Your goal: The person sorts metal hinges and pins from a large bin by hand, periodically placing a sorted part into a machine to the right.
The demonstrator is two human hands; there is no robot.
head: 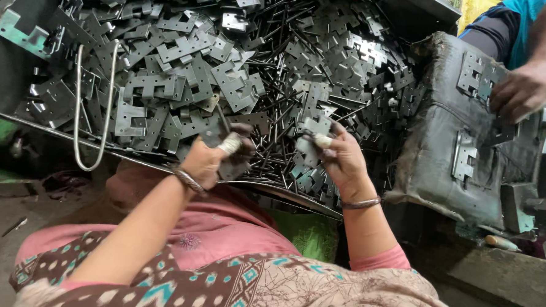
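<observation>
A big heap of flat grey metal hinge plates point(184, 76) and thin dark metal pins point(276, 80) fills a tilted metal tray point(6, 80). My left hand point(214, 157), with a taped finger and a bangle at the wrist, grips a dark hinge plate point(233, 149) at the tray's near edge. A little to the right, my right hand point(337, 156), thumb also taped, pinches another hinge plate point(310, 133) above the pins. The two hands are a short gap apart.
A bent wire loop point(94, 103) hangs over the tray's left side. On the right stands a worn grey padded block point(445, 149) with hinge plates on it; another person's hand point(524, 88) rests on it. My patterned clothing fills the bottom.
</observation>
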